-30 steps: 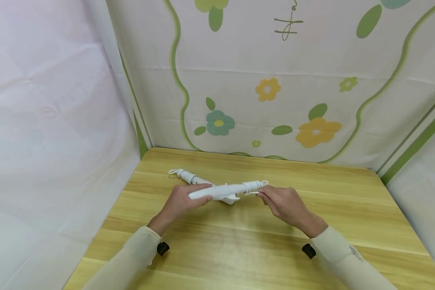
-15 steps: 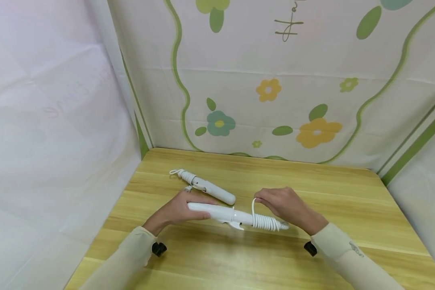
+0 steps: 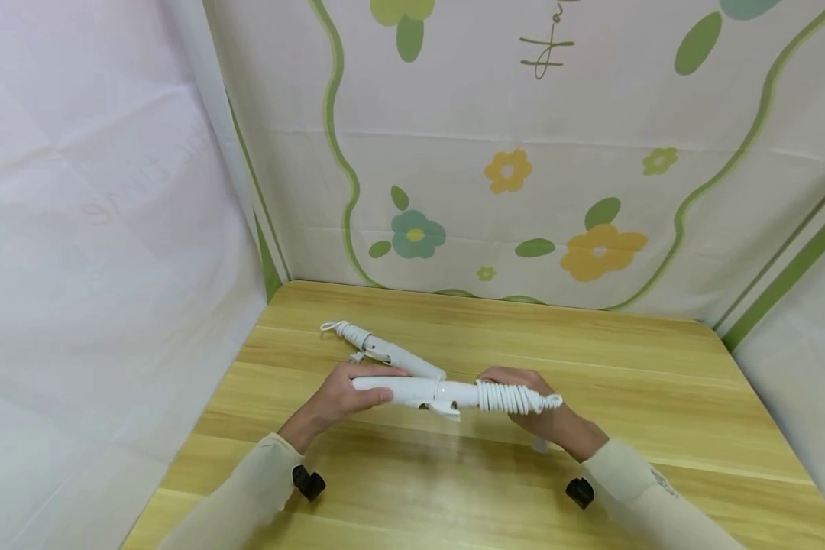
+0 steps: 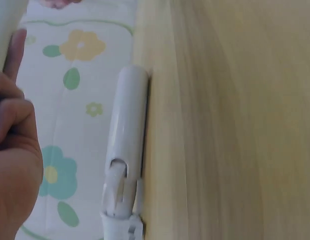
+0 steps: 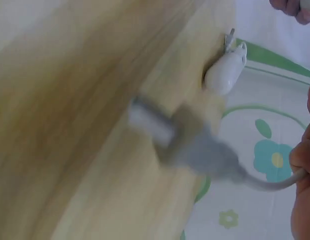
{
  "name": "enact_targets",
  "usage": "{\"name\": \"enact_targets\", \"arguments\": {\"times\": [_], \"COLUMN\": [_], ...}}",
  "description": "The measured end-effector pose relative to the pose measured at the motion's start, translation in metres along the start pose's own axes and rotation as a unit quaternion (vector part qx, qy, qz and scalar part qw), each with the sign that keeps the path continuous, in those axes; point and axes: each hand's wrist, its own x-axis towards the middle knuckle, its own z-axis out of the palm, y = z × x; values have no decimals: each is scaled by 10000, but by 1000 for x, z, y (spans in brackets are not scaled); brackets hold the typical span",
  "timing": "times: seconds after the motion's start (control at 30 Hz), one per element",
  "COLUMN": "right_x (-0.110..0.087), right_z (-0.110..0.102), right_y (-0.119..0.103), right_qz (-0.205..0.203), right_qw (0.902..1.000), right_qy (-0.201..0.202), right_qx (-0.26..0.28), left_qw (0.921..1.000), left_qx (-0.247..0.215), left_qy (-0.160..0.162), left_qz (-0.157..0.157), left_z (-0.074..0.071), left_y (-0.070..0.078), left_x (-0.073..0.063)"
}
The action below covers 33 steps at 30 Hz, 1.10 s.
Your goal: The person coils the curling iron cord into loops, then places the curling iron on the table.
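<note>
My left hand (image 3: 344, 396) grips the plain end of a white curling iron (image 3: 402, 388), held level above the table. A small lever (image 3: 443, 409) sticks out from its middle. White cord (image 3: 505, 398) is wound in tight coils round its right end. My right hand (image 3: 548, 425) is behind those coils and pinches the cord's free end. From it a plug (image 5: 195, 145) hangs, blurred in the right wrist view. Behind lies a second white curling iron (image 3: 406, 359), its cord also coiled; the left wrist view shows its barrel (image 4: 129, 110) and lever up close.
The wood-grain table (image 3: 632, 382) carries both irons. A white flowered cloth (image 3: 454, 191) hangs along its back edge, with white cloth (image 3: 110, 267) at the left side too. The second iron's plug (image 3: 356, 357) lies just beyond my left hand.
The held iron swung down toward me, then rose slightly. My right hand has carried the cord round its end, adding coils, and is now behind it. The second iron has stayed put.
</note>
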Motion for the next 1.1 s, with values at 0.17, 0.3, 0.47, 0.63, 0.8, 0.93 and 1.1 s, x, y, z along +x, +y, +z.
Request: {"name": "enact_targets", "arguments": {"times": [0.17, 0.3, 0.47, 0.63, 0.8, 0.93, 1.1], "right_x": [-7, -12, -11, -11, -11, -13, -16], "right_z": [4, 6, 15, 20, 18, 15, 13], "right_y": [-10, -12, -8, -5, -7, -10, -12], "right_qz": [1278, 1751, 1604, 1643, 1982, 2214, 2326], "right_qw": [9897, 9833, 9864, 9859, 9797, 9750, 9724], "right_qy": [-256, -209, 125, 192, 111, 91, 118], "right_qx": [600, 442, 337, 269, 258, 195, 129], "left_qw": [9989, 9986, 9942, 9893, 9860, 9844, 9819], "left_qx": [13, 76, 383, 452, 584, 634, 580], "left_qy": [418, 508, 967, 1337, 1519, 1599, 1753], "left_qz": [-189, -151, -260, -375, -362, -376, -432], "left_z": [11, 15, 16, 16, 15, 14, 13], "left_y": [4, 7, 8, 8, 6, 5, 4], "left_x": [4, 5, 6, 8, 9, 9, 10]}}
